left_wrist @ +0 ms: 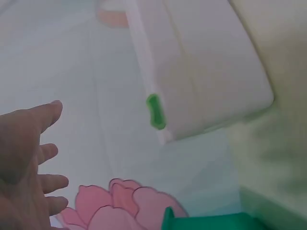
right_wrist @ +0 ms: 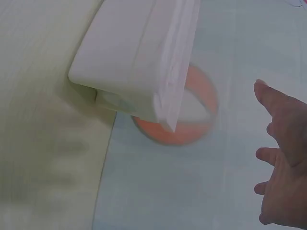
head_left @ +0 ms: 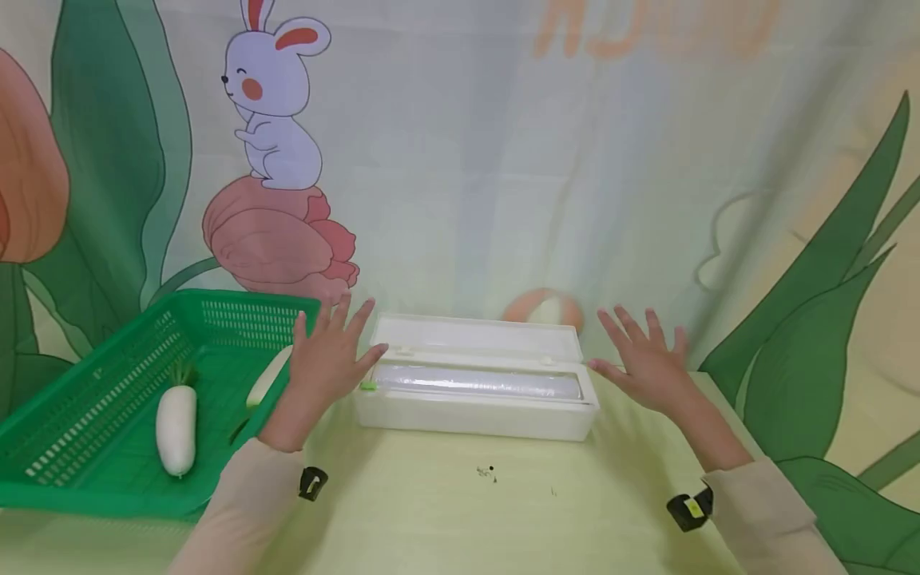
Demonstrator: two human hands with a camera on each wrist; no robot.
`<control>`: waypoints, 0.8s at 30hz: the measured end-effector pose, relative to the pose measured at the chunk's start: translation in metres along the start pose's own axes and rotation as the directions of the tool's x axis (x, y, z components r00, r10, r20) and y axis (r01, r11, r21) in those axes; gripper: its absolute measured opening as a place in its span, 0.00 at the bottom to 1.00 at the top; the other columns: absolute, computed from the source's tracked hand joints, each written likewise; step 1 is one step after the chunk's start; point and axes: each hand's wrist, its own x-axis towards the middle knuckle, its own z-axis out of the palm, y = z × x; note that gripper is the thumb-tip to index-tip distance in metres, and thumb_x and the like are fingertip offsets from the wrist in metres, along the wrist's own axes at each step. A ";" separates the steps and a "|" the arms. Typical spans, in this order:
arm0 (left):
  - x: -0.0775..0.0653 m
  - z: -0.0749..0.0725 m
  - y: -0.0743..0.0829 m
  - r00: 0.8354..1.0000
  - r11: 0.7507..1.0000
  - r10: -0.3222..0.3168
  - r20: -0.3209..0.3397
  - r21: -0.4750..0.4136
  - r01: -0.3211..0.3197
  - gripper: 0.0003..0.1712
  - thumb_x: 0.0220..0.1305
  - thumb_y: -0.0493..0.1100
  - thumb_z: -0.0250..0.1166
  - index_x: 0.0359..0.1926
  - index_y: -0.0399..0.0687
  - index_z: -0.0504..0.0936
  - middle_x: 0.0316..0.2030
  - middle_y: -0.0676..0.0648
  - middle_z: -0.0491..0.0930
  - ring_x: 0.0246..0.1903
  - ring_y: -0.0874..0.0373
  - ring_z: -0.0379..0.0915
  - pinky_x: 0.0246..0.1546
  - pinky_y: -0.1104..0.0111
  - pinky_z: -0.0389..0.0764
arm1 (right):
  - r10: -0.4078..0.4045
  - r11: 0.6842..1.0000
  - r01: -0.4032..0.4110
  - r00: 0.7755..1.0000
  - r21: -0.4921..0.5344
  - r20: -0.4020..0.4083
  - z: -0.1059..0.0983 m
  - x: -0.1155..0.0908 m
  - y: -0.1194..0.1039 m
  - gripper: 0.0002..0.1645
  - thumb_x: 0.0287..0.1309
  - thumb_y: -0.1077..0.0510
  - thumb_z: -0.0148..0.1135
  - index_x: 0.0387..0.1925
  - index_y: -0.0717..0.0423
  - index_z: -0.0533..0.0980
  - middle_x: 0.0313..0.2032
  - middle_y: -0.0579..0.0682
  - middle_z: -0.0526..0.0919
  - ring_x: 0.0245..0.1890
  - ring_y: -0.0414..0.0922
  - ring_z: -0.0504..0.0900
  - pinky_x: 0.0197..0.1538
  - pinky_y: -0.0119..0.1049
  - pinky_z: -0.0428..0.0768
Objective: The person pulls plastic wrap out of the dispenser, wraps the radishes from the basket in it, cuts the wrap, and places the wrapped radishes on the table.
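A: Where is the cling-film dispenser (head_left: pixel 477 419), and how does it lie?

B: On the tabletop (head_left: pixel 431 519), between the two hands, its long axis running left to right. The lid (head_left: pixel 477 339) is up along its back, and the film roll (head_left: pixel 474 382) inside lies the same way. A green slider (head_left: pixel 368 386) sits at its left end.

A: And the grip?

B: Spread, on both sides. The left hand (head_left: pixel 327 359) is just beside the dispenser's left end, fingers fanned toward the printed backdrop (head_left: pixel 446 160); the left-wrist view shows a gap between them. The right hand (head_left: pixel 647 363) is fanned likewise off the right end, also apart.

A: What else is near?

B: Left of the dispenser, a green plastic basket (head_left: pixel 93 497). In it a daikon (head_left: pixel 176 431) points its leafy end away. Some dark specks (head_left: pixel 489 473) mark the tabletop in front of the dispenser.
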 end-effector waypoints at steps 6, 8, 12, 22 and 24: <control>0.008 0.019 0.000 0.997 0.998 0.052 -0.063 -0.043 -0.055 0.36 0.60 0.54 0.56 0.66 0.47 0.58 0.64 0.37 0.59 0.65 0.39 0.49 0.60 0.42 0.53 | -0.032 0.990 0.038 0.998 0.138 -0.047 0.023 0.009 0.007 0.36 0.59 0.46 0.54 0.65 0.54 0.58 0.65 0.61 0.58 0.64 0.68 0.48 0.55 0.71 0.36; 0.011 0.027 -0.001 0.995 0.996 0.059 -0.074 -0.059 -0.064 0.35 0.60 0.52 0.57 0.65 0.46 0.60 0.63 0.37 0.62 0.64 0.39 0.53 0.59 0.43 0.56 | -0.037 0.987 0.046 0.998 0.155 -0.057 0.030 0.011 0.009 0.33 0.59 0.48 0.55 0.63 0.55 0.61 0.63 0.60 0.62 0.63 0.67 0.51 0.55 0.70 0.39; 0.014 0.039 -0.001 0.997 0.983 0.054 -0.060 -0.175 -0.063 0.33 0.60 0.49 0.59 0.64 0.43 0.61 0.60 0.37 0.66 0.61 0.41 0.59 0.57 0.47 0.62 | -0.046 0.979 0.058 0.997 0.195 -0.067 0.044 0.013 0.012 0.30 0.58 0.50 0.57 0.60 0.56 0.66 0.60 0.59 0.67 0.61 0.63 0.58 0.53 0.70 0.43; 0.015 0.059 -0.001 1.000 0.894 -0.013 0.018 -0.448 0.019 0.26 0.59 0.44 0.61 0.57 0.40 0.70 0.49 0.39 0.77 0.49 0.43 0.71 0.48 0.52 0.71 | -0.076 0.956 0.087 0.996 0.282 -0.050 0.062 0.019 0.007 0.23 0.56 0.53 0.59 0.53 0.57 0.74 0.52 0.58 0.77 0.49 0.57 0.75 0.36 0.44 0.60; 0.016 0.062 -0.001 0.999 0.879 -0.029 0.035 -0.475 0.042 0.23 0.59 0.44 0.61 0.54 0.40 0.72 0.47 0.40 0.78 0.46 0.44 0.72 0.46 0.53 0.71 | -0.073 0.954 0.081 0.997 0.290 -0.038 0.063 0.020 0.007 0.22 0.56 0.54 0.59 0.51 0.57 0.75 0.51 0.59 0.77 0.44 0.55 0.77 0.34 0.40 0.59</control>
